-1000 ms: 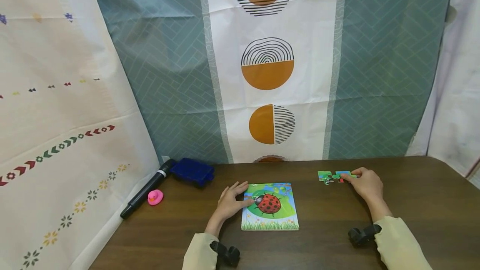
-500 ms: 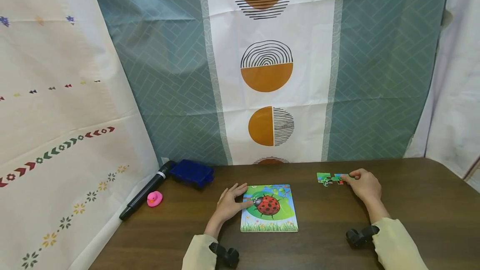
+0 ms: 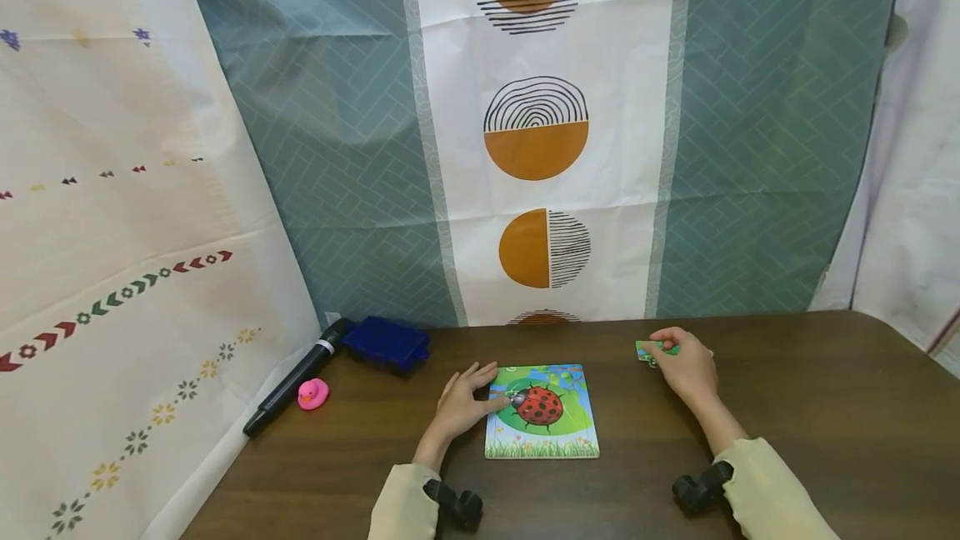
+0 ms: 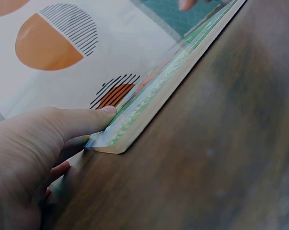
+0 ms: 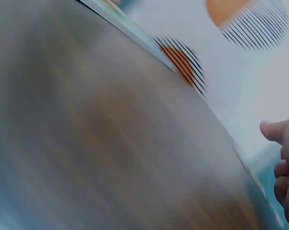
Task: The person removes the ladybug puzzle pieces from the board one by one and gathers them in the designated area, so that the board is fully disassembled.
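A ladybug puzzle board (image 3: 542, 411) lies flat on the brown table (image 3: 825, 407). My left hand (image 3: 461, 402) rests on its left edge with the fingers spread and nearly straight. In the left wrist view the thumb (image 4: 82, 122) touches the board's corner (image 4: 113, 139). To the right, my right hand (image 3: 686, 367) lies over loose puzzle pieces (image 3: 645, 350); only a green end shows past the fingers. The right wrist view is blurred and shows just the thumb (image 5: 274, 130) and curled fingers at the frame edge. Whether that hand grips a piece is hidden.
At the back left of the table lie a black microphone (image 3: 296, 377), a pink rubber duck (image 3: 312, 394) and a dark blue box (image 3: 386, 342). Patterned cloth hangs behind and on the left. The table's rounded edge runs along the right.
My right hand has slid left over the loose pieces, now covering the blue and red part it was pinching. The left hand and the board have stayed put.
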{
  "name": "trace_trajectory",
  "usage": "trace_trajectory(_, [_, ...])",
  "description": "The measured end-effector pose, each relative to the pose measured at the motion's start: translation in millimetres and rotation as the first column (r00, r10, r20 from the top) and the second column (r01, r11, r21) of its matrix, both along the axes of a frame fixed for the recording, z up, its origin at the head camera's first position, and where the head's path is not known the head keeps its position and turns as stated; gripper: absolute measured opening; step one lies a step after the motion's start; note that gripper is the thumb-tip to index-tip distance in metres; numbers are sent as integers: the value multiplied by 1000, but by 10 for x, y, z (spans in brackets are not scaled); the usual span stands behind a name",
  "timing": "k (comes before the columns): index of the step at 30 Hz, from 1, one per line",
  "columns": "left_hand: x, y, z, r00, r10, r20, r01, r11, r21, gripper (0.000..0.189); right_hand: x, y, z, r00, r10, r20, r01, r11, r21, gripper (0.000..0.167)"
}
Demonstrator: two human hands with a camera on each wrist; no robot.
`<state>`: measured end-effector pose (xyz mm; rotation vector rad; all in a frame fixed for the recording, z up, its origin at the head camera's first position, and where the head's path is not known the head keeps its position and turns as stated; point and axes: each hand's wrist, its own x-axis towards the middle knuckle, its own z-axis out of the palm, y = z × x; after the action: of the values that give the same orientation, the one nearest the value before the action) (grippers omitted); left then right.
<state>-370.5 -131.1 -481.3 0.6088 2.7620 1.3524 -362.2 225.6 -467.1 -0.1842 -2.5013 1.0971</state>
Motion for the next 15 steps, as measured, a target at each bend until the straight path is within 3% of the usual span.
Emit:
trace_trajectory(4, [-4,13,5,1000,-4,0,4,1000,-4,62,-38,-388,-18,975,219,-33,-220,975,-33,23])
trace_trajectory(7, [8,17,11,1000,-5,1,5,1000,-1,63,-9,-657,-42,908,419,-1,-418,906,-60,22])
trace_trajectory(9, [18,14,14,1000,-12,-13,12,1000,1,64,31,-782,-45,857,512,52,-509,858,-67,25])
trace_trajectory(11, [29,11,17,999,-16,-36,16,1000,-5,65,62,-846,-37,818,567,101,-563,824,-71,30])
trace_trajectory(12, [34,9,20,999,-18,-44,18,1000,0,65,72,-864,-34,808,578,117,-574,816,-62,31])
trace_trajectory(15, [34,0,23,999,-15,-51,15,1000,2,65,96,-902,-28,807,573,144,-574,818,-40,34])
